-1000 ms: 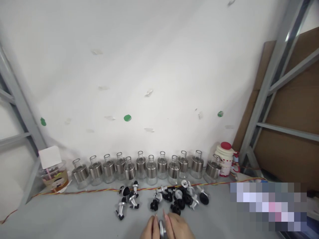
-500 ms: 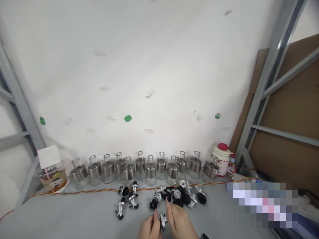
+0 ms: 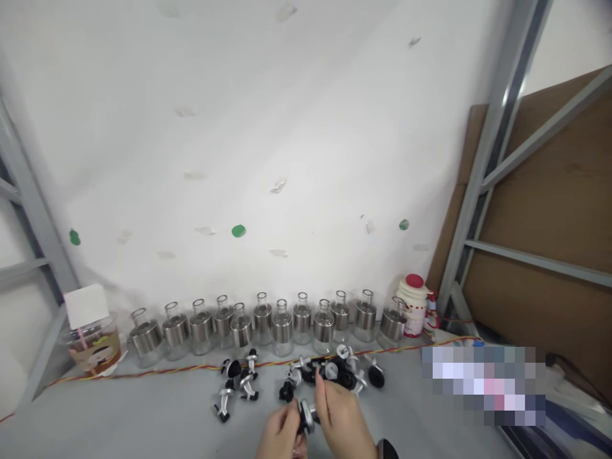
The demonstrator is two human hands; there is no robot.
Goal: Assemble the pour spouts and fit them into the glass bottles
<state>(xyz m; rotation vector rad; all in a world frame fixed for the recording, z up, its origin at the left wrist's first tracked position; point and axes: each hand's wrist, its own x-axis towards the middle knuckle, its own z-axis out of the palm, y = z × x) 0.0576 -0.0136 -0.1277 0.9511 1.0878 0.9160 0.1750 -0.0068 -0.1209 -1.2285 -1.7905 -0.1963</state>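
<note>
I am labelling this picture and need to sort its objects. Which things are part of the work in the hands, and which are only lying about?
In the work:
left hand and right hand, both holding one silver-and-black pourer cap
loose caps
row of glass bottles

Lying about:
drink cup with straw
red-and-white flask
twisted cable

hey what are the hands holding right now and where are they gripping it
Both hands hold one small silver-and-black pourer cap. The left hand pinches its left side, the right hand its right side. The exact finger contact is too small to tell.
</note>
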